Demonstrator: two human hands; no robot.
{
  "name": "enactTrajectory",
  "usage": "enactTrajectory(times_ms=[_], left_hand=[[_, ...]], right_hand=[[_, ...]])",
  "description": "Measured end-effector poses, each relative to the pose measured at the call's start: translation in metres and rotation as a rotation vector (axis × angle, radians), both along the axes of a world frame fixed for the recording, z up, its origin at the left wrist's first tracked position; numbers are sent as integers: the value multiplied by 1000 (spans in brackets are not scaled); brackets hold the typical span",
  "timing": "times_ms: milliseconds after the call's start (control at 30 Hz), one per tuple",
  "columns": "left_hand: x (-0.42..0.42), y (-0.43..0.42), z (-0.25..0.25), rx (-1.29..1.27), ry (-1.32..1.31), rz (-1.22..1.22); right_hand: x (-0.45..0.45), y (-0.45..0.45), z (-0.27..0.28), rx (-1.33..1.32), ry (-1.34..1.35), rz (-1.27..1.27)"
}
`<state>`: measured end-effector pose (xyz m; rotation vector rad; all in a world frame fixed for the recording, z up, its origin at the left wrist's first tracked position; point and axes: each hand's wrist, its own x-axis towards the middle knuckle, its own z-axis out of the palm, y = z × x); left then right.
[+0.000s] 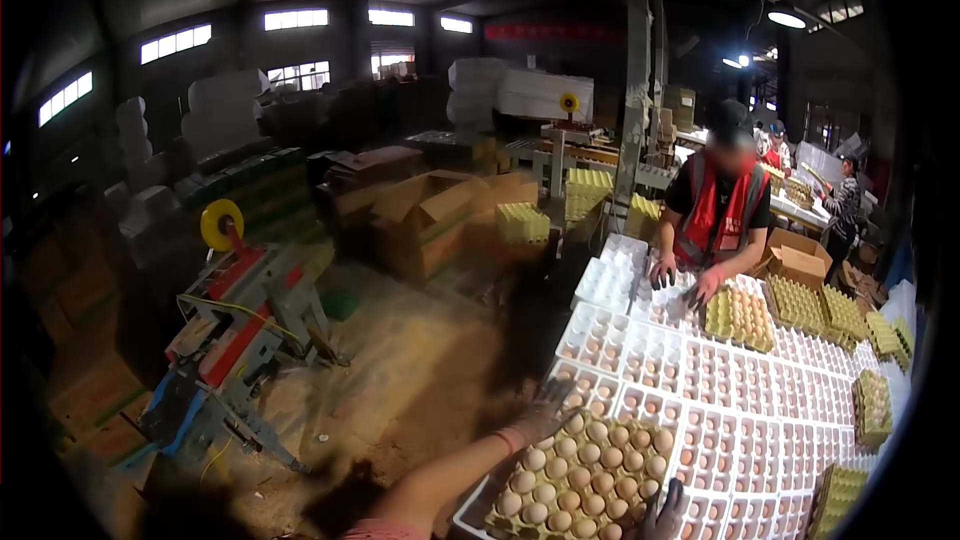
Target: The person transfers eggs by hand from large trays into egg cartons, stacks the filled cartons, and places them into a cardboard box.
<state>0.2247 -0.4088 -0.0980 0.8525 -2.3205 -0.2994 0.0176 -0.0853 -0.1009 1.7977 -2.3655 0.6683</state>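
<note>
My left hand [541, 414], in a thin greyish glove, reaches past the upper left corner of a yellow-green egg tray [497, 517]. Its fingers are stretched out beside the white compartment tray [612, 380]. Rows of brown eggs [578, 477] fill the yellow-green tray. At that tray's right edge is my right hand [665, 512], darkly gloved, with fingers apart; the frame's lower edge cuts it off. I cannot tell how firmly it touches the tray. White compartment trays holding eggs [708, 427] spread out to the right.
Across the table a person in a red vest [722, 210] works over a tray of eggs [740, 314]. Stacked egg trays [797, 300] line the far right side. A red machine with a yellow tape roll [222, 225] stands on the left floor; open cardboard boxes [430, 225] lie behind.
</note>
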Motion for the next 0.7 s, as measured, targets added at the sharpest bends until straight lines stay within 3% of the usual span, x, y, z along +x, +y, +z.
enactTrajectory(times_ms=[33,67,100,133,200,233,267,300,333,367,400,433,467,500,533,600,667,700], left_hand=[[-12,-15,-13,194,-42,-74],[-19,-26,-25,389,-87,-151],[-16,-14,-1,399,-194,-56],[-19,-22,-5,486,-252,-80],[-16,-20,-11,467,-110,-133],[-16,-19,-10,498,-134,-103],[-22,-36,-35,461,-202,-237],[-14,-38,-38,451,-97,-330],[-10,-30,-26,438,7,-190],[0,-24,-14,111,15,-105],[0,-15,-8,190,183,-84],[2,4,15,103,212,-82],[2,26,31,118,320,-208],[1,54,61,227,320,-227],[3,81,83,90,154,-254],[0,132,94,147,84,-429],[-3,176,102,116,-19,-545],[-4,192,100,119,-124,-591]], right_hand=[[14,6,29,-8,9,3],[30,11,57,54,-160,9],[40,8,70,119,-330,11],[43,3,62,123,-329,0],[56,13,45,-18,-237,95],[53,13,49,61,-229,78],[53,15,58,183,-127,82],[50,25,68,193,-13,127],[46,38,70,206,95,167],[29,47,45,203,81,208],[16,65,19,208,62,245],[30,50,50,161,26,224],[27,51,46,233,-10,161],[26,48,55,250,-93,167],[20,39,71,299,-137,229],[-5,41,68,184,-289,305],[-23,45,52,-118,-1084,-28],[-37,38,55,-172,-1123,33]])
